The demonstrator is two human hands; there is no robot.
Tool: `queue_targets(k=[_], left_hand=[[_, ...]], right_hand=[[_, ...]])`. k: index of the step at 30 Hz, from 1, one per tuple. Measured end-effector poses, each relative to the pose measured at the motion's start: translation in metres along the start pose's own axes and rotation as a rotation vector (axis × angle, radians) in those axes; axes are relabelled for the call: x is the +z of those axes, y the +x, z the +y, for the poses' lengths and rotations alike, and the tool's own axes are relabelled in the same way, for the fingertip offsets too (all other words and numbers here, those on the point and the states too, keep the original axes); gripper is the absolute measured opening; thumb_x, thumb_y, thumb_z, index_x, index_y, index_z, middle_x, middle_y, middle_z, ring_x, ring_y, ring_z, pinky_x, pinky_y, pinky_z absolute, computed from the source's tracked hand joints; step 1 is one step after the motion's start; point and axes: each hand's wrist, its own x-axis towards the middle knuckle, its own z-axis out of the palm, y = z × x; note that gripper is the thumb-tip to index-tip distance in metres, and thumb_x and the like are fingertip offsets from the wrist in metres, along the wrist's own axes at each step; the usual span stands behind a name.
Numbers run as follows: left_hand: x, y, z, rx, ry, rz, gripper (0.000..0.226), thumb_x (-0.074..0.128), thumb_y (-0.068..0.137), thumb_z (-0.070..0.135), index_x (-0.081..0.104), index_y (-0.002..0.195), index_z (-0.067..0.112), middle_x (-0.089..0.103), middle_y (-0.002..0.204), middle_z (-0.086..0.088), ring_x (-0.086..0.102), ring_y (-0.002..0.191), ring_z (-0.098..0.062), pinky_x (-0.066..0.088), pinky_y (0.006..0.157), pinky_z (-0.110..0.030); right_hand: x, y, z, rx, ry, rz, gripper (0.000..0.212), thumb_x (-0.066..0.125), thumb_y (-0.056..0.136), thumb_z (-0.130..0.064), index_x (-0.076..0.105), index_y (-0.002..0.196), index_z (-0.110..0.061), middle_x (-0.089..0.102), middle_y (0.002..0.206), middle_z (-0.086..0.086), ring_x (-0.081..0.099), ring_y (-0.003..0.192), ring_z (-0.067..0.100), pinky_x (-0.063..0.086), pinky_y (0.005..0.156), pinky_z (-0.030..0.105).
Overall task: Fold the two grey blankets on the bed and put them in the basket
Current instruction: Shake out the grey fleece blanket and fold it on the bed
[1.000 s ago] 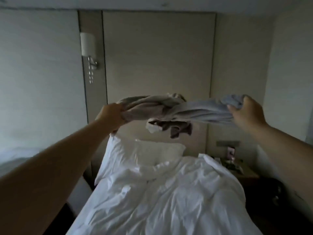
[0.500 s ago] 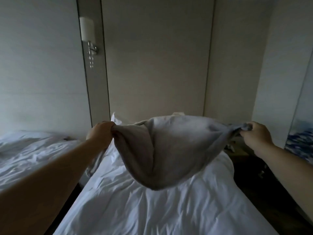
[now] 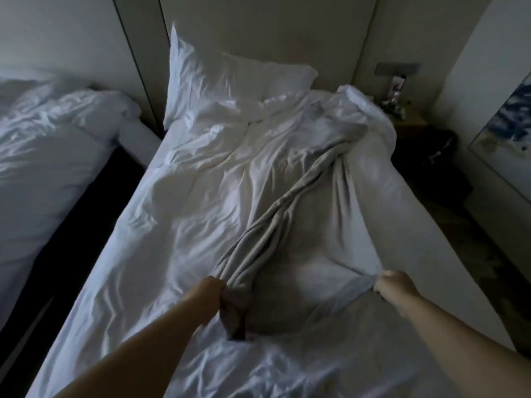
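**A:** Where does the soft grey fabric blanket (image 3: 304, 231) lie?

**B:** It is spread on the white-sheeted bed (image 3: 161, 231), right of the middle. Its long axis runs away from the person, from the near edge up toward the white pillow (image 3: 230, 76), leaning a little to the right.

**A:** And the hands?

**B:** Both are at the near edge. The left hand (image 3: 214, 291) is closed round a bunched corner. The right hand (image 3: 393, 285) pinches the other corner with its fingers curled. Between them the edge dips toward the person.

**A:** Is it flat?

**B:** Not on the left. That side is twisted into a rope running diagonally from the left hand to the far right end, so the cloth narrows as it goes away. The right side lies smoother.

**A:** What does the next move turn on?

**B:** I'd judge the left hand must draw its corner leftward to open the twist before any fold. The far end lies well apart from both hands, by the rumpled white duvet (image 3: 370, 116).

**A:** And the basket, or the second blanket?

**B:** Neither shows.
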Motion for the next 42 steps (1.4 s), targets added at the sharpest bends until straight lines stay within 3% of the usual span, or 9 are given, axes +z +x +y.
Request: queue_targets(k=[3,6,9,15,22,26,33,38,42], left_hand=[[0.052,-0.026,0.005,-0.057,-0.168,-0.148,0.022,0.061,0.086,0.017,0.069,0.106,0.014,0.051,0.078,0.005,0.063,0.105,-0.024,0.046,0.080,-0.023],[0.078,-0.041,0.005,-0.167,-0.367,-0.153,0.029,0.064,0.086,0.034,0.070,0.111,0.020,0.058,0.091,0.002,0.062,0.108,-0.024,0.048,0.089,-0.028],[0.093,-0.045,-0.005,-0.484,-0.670,-0.001,0.042,0.064,0.089,0.024,0.059,0.129,0.015,0.062,0.117,-0.016,0.063,0.103,-0.032,0.051,0.086,-0.034],[0.128,-0.048,-0.013,-1.007,-1.444,-0.224,0.031,0.062,0.091,0.032,0.053,0.109,0.008,0.049,0.083,-0.011,0.049,0.072,-0.025,0.042,0.067,-0.033],[0.162,-0.019,0.007,-1.161,-1.738,-0.200,0.020,0.067,0.088,0.025,0.052,0.100,0.021,0.050,0.079,-0.005,0.049,0.068,-0.018,0.041,0.060,-0.035],[0.148,-0.008,0.017,-1.198,-1.567,-0.153,0.029,0.059,0.092,0.026,0.052,0.116,0.009,0.056,0.090,-0.015,0.058,0.084,-0.030,0.043,0.079,-0.044],[-0.006,0.031,0.029,-0.696,-1.539,0.575,0.020,0.050,0.091,0.006,0.050,0.074,0.018,0.054,0.075,-0.011,0.051,0.041,-0.013,0.036,0.029,-0.014],[-0.188,-0.004,0.083,-0.062,-1.547,0.992,0.031,0.046,0.078,-0.004,0.061,0.077,0.022,0.054,0.063,0.002,0.048,0.044,-0.006,0.036,0.039,-0.013],[-0.228,-0.042,0.102,0.222,-1.641,1.010,0.017,0.066,0.077,0.020,0.070,0.093,0.022,0.069,0.082,0.005,0.064,0.076,-0.006,0.052,0.067,-0.018]], right_hand=[[0.027,-0.016,0.033,0.123,0.076,0.017,0.011,0.067,0.080,-0.011,0.070,0.081,0.000,0.069,0.096,0.023,0.063,0.085,0.036,0.048,0.071,0.039],[0.037,-0.024,0.047,0.161,0.172,0.112,0.019,0.071,0.083,-0.019,0.071,0.074,-0.003,0.069,0.093,0.027,0.063,0.085,0.037,0.047,0.075,0.041],[0.043,-0.023,0.052,0.116,0.168,0.183,0.020,0.074,0.081,-0.010,0.068,0.095,0.002,0.068,0.099,0.026,0.063,0.091,0.039,0.046,0.077,0.039],[0.057,-0.016,0.067,0.051,0.176,0.158,0.042,0.064,0.084,-0.002,0.059,0.126,-0.007,0.066,0.113,0.017,0.063,0.097,0.036,0.050,0.077,0.041],[0.058,-0.004,0.090,-0.063,-0.118,0.163,0.025,0.052,0.083,0.007,0.075,0.091,-0.002,0.069,0.092,0.023,0.063,0.087,0.040,0.049,0.078,0.037],[0.038,0.002,0.090,-0.023,-0.295,0.107,0.032,0.051,0.088,-0.002,0.074,0.109,-0.008,0.067,0.118,0.021,0.059,0.109,0.041,0.047,0.091,0.037],[-0.066,0.028,-0.007,0.071,0.131,0.274,0.034,0.041,0.099,-0.016,0.067,0.101,0.007,0.066,0.101,0.023,0.060,0.093,0.036,0.047,0.083,0.043],[-0.191,-0.016,-0.130,-0.285,0.651,0.477,0.035,0.063,0.086,-0.048,0.066,0.095,-0.014,0.065,0.097,0.008,0.061,0.093,0.026,0.050,0.092,0.049],[-0.209,-0.058,-0.163,-0.594,0.798,0.668,0.032,0.071,0.078,-0.023,0.060,0.108,-0.022,0.062,0.092,-0.006,0.062,0.083,0.021,0.055,0.070,0.038]])
